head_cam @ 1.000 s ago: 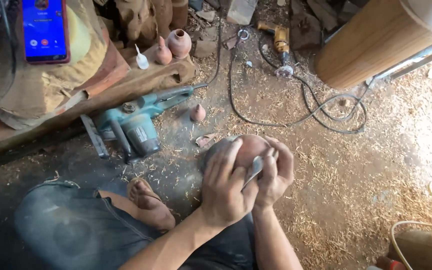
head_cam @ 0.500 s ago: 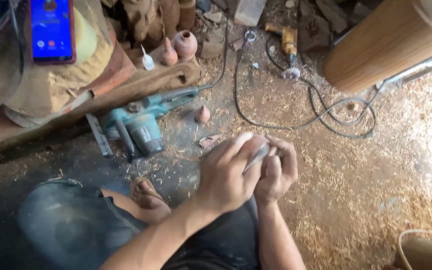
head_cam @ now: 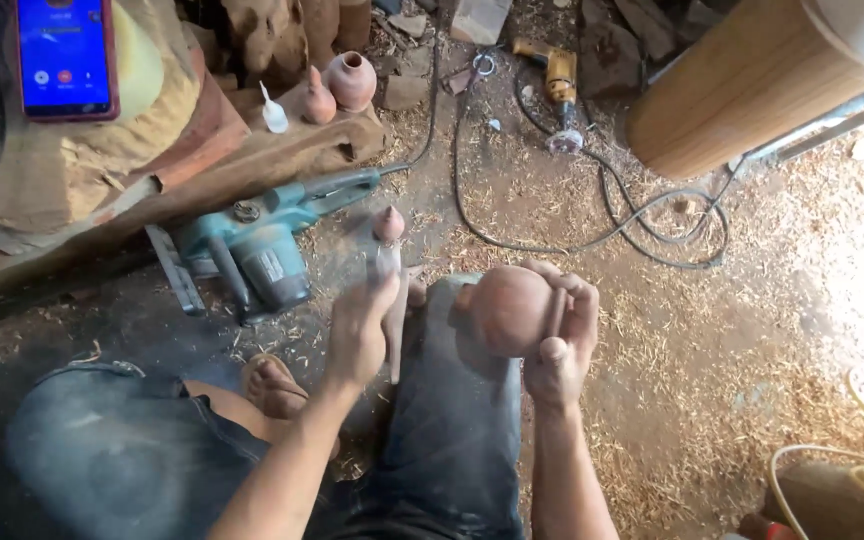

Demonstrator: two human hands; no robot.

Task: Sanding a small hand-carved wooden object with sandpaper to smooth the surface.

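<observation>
Head view: the person sits on the floor [head_cam: 752, 330], which is covered with wood shavings. The right hand [head_cam: 560, 335] holds a round reddish-brown wooden pot [head_cam: 507, 310] above the right knee; its fingers [head_cam: 577, 295] are curled closed around the far side of the pot, thumb up against the near side. The left hand [head_cam: 360, 330] is apart from the pot, to its left, with fingers closed on a thin strip of sandpaper [head_cam: 395, 320] that hangs down from the grip. A bare foot in a sandal [head_cam: 270, 385] lies below the left hand.

Just beyond the left hand, 1 small pointed wooden piece [head_cam: 388, 224] stands on the floor beside a teal power planer [head_cam: 257, 245]. On the wooden block [head_cam: 282, 160] behind it stand a small vase [head_cam: 350, 80], a second pointed piece [head_cam: 318, 102] and a small white bottle [head_cam: 273, 114]. A phone [head_cam: 64, 58] with a lit blue screen is propped at the upper left. A yellow drill [head_cam: 558, 72] and a black cable [head_cam: 592, 240] lie farther off.
</observation>
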